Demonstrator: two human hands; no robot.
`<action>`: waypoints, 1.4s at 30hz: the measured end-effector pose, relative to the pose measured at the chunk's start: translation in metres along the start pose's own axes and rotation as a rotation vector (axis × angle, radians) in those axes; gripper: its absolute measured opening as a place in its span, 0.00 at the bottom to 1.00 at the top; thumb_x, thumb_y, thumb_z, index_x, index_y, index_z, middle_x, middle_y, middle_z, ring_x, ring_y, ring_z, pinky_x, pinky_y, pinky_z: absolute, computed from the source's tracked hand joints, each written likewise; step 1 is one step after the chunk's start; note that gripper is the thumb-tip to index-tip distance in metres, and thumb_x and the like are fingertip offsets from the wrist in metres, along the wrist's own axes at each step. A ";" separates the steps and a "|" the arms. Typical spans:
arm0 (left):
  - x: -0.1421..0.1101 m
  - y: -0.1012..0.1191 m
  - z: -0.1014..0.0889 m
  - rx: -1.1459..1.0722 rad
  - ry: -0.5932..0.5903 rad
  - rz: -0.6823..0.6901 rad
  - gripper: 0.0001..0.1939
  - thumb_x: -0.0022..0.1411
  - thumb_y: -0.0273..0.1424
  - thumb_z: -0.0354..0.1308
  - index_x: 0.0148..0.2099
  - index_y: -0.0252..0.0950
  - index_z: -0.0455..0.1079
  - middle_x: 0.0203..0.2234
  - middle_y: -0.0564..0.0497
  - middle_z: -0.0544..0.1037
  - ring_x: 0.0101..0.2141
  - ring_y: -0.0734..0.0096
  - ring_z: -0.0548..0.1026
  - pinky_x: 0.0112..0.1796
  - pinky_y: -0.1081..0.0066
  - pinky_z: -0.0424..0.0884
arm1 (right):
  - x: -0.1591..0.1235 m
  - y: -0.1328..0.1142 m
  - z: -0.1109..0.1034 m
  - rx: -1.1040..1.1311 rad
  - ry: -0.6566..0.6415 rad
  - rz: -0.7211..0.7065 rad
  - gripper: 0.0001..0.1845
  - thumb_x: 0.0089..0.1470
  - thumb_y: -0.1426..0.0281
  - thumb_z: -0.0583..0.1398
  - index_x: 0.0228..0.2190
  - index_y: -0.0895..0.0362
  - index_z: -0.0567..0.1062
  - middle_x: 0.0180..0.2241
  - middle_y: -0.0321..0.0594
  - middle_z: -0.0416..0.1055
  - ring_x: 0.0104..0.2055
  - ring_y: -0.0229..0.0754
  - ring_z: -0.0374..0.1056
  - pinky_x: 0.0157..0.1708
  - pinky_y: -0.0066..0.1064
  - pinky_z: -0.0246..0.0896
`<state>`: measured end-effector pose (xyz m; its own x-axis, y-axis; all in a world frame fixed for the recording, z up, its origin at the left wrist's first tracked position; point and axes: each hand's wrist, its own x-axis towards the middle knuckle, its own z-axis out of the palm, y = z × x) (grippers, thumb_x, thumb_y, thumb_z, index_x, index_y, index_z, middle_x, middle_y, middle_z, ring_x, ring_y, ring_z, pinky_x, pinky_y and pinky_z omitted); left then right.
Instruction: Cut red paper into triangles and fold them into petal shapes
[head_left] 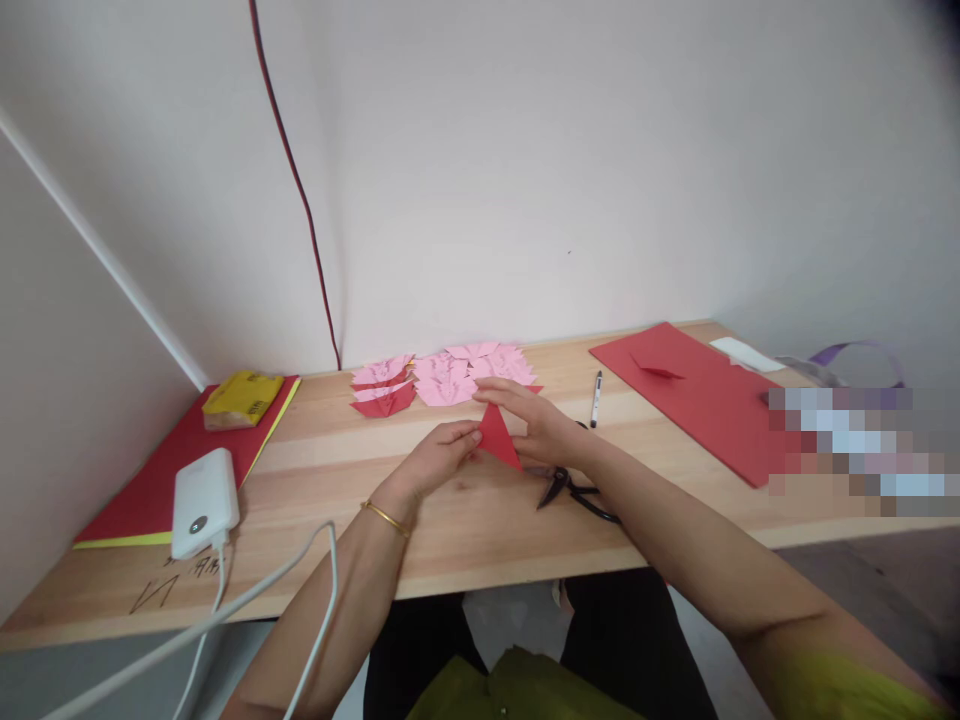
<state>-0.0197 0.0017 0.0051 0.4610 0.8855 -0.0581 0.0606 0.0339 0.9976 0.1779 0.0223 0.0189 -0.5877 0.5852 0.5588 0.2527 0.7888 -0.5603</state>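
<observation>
A folded red paper triangle (498,438) is held just above the wooden table, its point upward. My left hand (450,447) pinches its left edge between thumb and fingers. My right hand (546,425) is at its right side, with fingers reaching over the top point and others against the right edge. Black-handled scissors (556,486) lie on the table below my right hand, partly covered by the forearm. Beyond my hands sit several folded pink paper pieces (442,380), some with red paper (386,403) under them.
To the right lies a large red sheet (697,410) with a small folded red piece (656,367) on it. A marker (596,400) stands nearer. At left are red and yellow sheets (150,480), a yellow packet (244,398) and a white power bank (205,500) with a cable (255,590).
</observation>
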 end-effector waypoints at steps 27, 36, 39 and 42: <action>0.002 0.002 -0.006 -0.301 0.326 -0.018 0.12 0.46 0.34 0.66 0.32 0.32 0.73 0.23 0.50 0.76 0.24 0.72 0.73 0.30 0.70 0.69 | -0.002 0.006 0.006 0.297 -0.118 0.426 0.15 0.49 0.58 0.60 0.23 0.58 0.70 0.20 0.32 0.62 0.23 0.34 0.56 0.23 0.26 0.51; 0.006 0.007 0.009 -0.491 0.234 0.127 0.23 0.43 0.39 0.67 0.43 0.36 0.72 0.36 0.47 0.75 0.34 0.70 0.72 0.35 0.71 0.70 | 0.002 0.005 0.018 0.468 0.286 0.628 0.19 0.49 0.54 0.59 0.27 0.59 0.71 0.20 0.32 0.61 0.23 0.34 0.56 0.24 0.27 0.52; 0.012 -0.004 0.024 -0.462 0.370 0.143 0.16 0.45 0.35 0.67 0.37 0.34 0.73 0.29 0.50 0.76 0.29 0.75 0.71 0.31 0.74 0.67 | 0.002 0.002 0.027 0.477 0.261 0.585 0.18 0.49 0.55 0.60 0.29 0.59 0.71 0.23 0.34 0.65 0.25 0.35 0.59 0.26 0.27 0.55; 0.016 -0.008 0.027 -0.504 0.545 0.142 0.12 0.43 0.32 0.68 0.30 0.32 0.72 0.24 0.52 0.76 0.24 0.77 0.70 0.29 0.74 0.66 | 0.002 -0.001 0.034 0.401 0.177 0.515 0.16 0.51 0.57 0.59 0.27 0.58 0.70 0.23 0.34 0.65 0.25 0.35 0.61 0.26 0.27 0.56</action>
<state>0.0110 0.0031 -0.0047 -0.0766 0.9966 -0.0312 -0.4391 -0.0056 0.8984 0.1507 0.0158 0.0001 -0.3250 0.9167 0.2324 0.1416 0.2901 -0.9465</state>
